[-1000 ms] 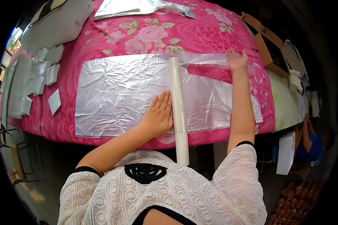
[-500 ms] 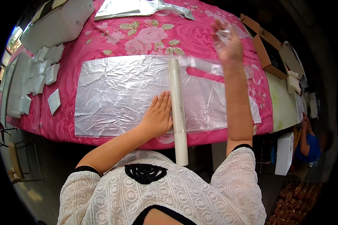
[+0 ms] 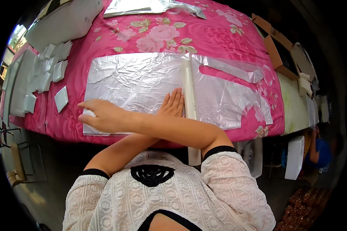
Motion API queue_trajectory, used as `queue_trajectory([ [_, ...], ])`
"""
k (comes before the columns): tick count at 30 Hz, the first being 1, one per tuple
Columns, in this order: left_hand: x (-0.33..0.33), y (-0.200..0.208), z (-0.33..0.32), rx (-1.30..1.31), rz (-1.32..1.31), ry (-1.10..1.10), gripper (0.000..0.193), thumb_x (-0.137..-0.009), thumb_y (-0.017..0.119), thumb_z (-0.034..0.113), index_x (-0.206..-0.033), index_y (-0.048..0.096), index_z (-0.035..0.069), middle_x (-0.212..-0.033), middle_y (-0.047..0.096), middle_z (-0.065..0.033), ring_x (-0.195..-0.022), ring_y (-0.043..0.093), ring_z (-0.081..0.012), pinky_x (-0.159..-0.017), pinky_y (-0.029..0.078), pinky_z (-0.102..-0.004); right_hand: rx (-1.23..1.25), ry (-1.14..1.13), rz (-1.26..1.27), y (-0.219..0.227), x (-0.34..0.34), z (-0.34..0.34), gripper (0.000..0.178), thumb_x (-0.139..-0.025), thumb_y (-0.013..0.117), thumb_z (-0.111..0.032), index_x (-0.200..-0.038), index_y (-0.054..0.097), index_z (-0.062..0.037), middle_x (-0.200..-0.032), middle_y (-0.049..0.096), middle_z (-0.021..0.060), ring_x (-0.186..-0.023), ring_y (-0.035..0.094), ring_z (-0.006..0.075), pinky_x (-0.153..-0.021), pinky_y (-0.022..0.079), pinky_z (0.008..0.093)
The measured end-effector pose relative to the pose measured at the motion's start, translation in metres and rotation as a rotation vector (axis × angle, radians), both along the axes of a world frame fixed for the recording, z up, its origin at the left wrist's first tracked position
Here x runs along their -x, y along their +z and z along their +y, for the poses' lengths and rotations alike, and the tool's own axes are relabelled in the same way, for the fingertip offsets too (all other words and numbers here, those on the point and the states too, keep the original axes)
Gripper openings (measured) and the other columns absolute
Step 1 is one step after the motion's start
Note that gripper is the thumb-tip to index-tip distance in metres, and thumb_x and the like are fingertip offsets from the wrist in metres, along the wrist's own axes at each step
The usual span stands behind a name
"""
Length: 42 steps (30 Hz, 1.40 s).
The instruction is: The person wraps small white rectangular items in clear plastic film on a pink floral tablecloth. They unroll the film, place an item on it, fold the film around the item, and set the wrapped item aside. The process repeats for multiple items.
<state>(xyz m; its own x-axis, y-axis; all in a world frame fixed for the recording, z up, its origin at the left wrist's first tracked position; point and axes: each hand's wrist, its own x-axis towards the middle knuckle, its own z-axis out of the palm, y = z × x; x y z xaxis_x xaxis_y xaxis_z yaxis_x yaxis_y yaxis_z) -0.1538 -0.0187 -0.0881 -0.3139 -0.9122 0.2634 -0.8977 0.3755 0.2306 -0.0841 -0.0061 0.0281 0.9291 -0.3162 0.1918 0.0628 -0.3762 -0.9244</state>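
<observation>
A pale tube [image 3: 190, 92] lies across a thin, translucent plastic sheet [image 3: 138, 73] that looks like a disposable apron with cut-outs at its right part. The tube's near end hangs past the table edge, and my right forearm crosses over it. Flat on the sheet, just left of the tube, rests my left hand [image 3: 172, 104], fingers stretched out. My right hand [image 3: 102, 115] reaches over my left forearm to the sheet's lower left edge. Its thumb and forefinger are apart, with the sheet visible between them; contact with the sheet is unclear.
Small folded plastic packets [image 3: 50, 69] lie in a pile on the left, beside a white bin [image 3: 65, 23]. More plastic sheets [image 3: 133, 7] lie at the far edge. Cardboard boxes [image 3: 279, 57] stand on the right. A person in blue [image 3: 319, 154] sits low at the far right.
My right hand has swung from the far right, where it held a bit of clear plastic, across to the sheet's left edge. The strip on the right now lies down. My left hand stays beside the tube.
</observation>
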Motion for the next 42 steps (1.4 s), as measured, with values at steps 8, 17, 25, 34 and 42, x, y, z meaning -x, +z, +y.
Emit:
queue_trajectory([
  [8,-0.030,0.049,0.044,0.023,0.468,-0.229,0.056,-0.070,0.052,-0.002,-0.125,0.043,-0.002,-0.130,0.045,-0.0177,-0.125,0.038,-0.0339,-0.103,0.032,-0.0448,0.758,-0.383,0.224,-0.031,0.259,-0.094,0.047,-0.085,0.055,-0.028,-0.124,0.049,-0.0034,-0.130,0.047,0.0164,-0.120,0.044,0.0334,-0.100,0.035,0.0404],
  [17,-0.138,0.082,0.142,0.048,0.565,0.135,0.049,-0.070,0.050,-0.010,-0.118,0.052,0.000,-0.121,0.054,-0.0149,-0.113,0.051,-0.0308,-0.096,0.040,-0.0349,0.854,-0.126,0.200,-0.050,0.179,-0.066,0.060,-0.089,0.040,-0.050,-0.132,0.044,-0.0084,-0.139,0.040,0.0103,-0.133,0.027,0.0312,-0.109,0.016,0.0454],
  [25,-0.199,0.077,0.214,0.104,1.088,0.516,0.037,-0.083,0.041,-0.008,-0.118,0.049,0.000,-0.118,0.055,-0.0089,-0.111,0.051,-0.0170,-0.098,0.036,-0.0291,-0.218,0.319,-0.146,-0.006,0.000,0.018,0.046,-0.096,0.036,-0.036,-0.111,0.060,-0.0008,-0.108,0.062,0.0157,-0.108,0.055,0.0241,-0.095,0.038,0.0352],
  [34,-0.198,0.051,0.270,-0.133,1.200,0.858,0.027,-0.091,0.048,0.007,-0.117,0.048,-0.001,-0.110,0.056,-0.0088,-0.098,0.056,-0.0149,-0.087,0.043,-0.0267,0.895,0.175,-0.054,-0.055,-0.044,-0.024,0.043,-0.092,0.041,-0.036,-0.120,0.055,-0.0067,-0.129,0.049,0.0114,-0.126,0.037,0.0293,-0.106,0.025,0.0421],
  [42,-0.182,0.060,0.234,-0.515,1.475,0.814,0.049,-0.077,0.069,0.027,-0.113,0.050,0.000,-0.095,0.060,-0.0082,-0.080,0.059,-0.0123,-0.071,0.049,-0.0260,0.633,-0.267,-0.044,-0.074,-0.097,0.026,0.060,-0.087,0.049,-0.030,-0.135,0.032,0.0004,-0.141,0.025,0.0243,-0.134,0.017,0.0378,-0.110,0.014,0.0434],
])
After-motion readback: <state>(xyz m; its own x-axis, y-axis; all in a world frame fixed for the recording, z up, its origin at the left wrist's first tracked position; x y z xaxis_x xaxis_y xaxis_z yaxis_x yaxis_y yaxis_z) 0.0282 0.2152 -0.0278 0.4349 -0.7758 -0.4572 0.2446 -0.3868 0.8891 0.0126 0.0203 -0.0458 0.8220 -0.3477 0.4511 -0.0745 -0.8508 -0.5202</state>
